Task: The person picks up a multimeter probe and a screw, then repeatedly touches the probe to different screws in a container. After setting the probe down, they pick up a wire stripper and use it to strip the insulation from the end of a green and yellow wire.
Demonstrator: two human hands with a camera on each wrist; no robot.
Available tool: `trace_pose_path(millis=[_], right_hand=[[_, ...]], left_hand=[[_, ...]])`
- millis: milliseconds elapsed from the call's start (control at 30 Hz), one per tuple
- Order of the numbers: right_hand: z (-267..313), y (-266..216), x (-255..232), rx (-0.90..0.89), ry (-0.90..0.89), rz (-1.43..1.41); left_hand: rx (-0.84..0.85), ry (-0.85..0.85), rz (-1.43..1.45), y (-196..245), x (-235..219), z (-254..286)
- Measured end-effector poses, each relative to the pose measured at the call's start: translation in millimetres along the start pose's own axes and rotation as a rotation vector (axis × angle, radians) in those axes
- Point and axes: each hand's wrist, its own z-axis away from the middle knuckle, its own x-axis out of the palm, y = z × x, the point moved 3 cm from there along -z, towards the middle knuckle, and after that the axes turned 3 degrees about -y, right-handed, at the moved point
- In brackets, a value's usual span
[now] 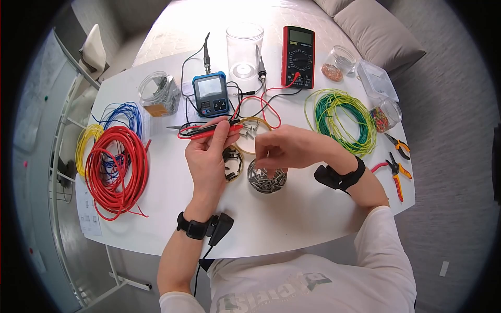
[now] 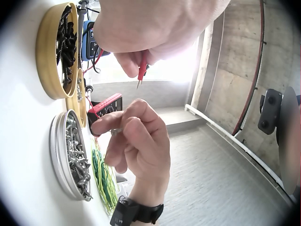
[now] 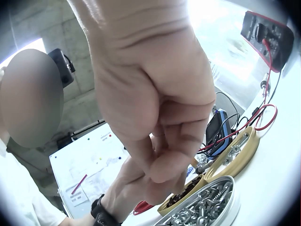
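My left hand [image 1: 209,164] grips a red test probe [image 2: 142,68] and a black test probe [image 1: 210,128] together. The red probe's bare metal tip shows in the left wrist view. My right hand [image 1: 295,147] is raised over a round tin of silver screws [image 1: 267,183], its thumb and fingertips pinching a small pale screw [image 2: 115,132], mostly hidden by the fingers. Beside that tin stands a yellow tin with black screws [image 2: 66,47], partly behind my left hand in the head view. A second yellow tin [image 3: 251,148] holds a few larger silver screws.
Behind the hands are a blue handheld oscilloscope [image 1: 211,94], a red multimeter [image 1: 299,57] and a clear jar [image 1: 244,49]. Red cable coils [image 1: 117,172] lie left; green and yellow wire [image 1: 342,122], pliers [image 1: 395,177] and small containers [image 1: 386,116] lie right.
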Motion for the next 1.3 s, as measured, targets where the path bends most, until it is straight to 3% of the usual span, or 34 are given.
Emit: trace_pose_path(millis=[67,100,167,300,400,700,1300], right_hand=[[-3.0,12.8,-5.6,0.096,0.057,-0.346],[-4.8,15.8,-7.0,0.096,0.057,-0.344],[-7.6,22.3,-11.4,0.071,0.166,-0.623],[-10.0,29.7,-16.6,0.079,0.307,-0.712],[-9.5,29.3,-17.8,0.031,0.306,-0.788],[-14.0,25.9,-11.4,-0.155,0.331,-0.776],[-10.3,17.7,-9.2,-0.18,0.35,-0.698]], left_hand=[[0.004,0.001,0.007,0.5,-0.1,0.1],[0.012,0.003,0.002,1.0,-0.4,-0.1],[0.02,0.006,-0.003,2.0,-0.1,-0.2],[0.018,0.0,-0.011,2.3,-0.7,0.3],[0.013,-0.018,-0.02,0.0,-2.1,0.0],[-0.024,-0.077,-0.026,-0.7,0.5,1.6],[-0.041,-0.093,-0.048,-2.4,1.2,1.2]])
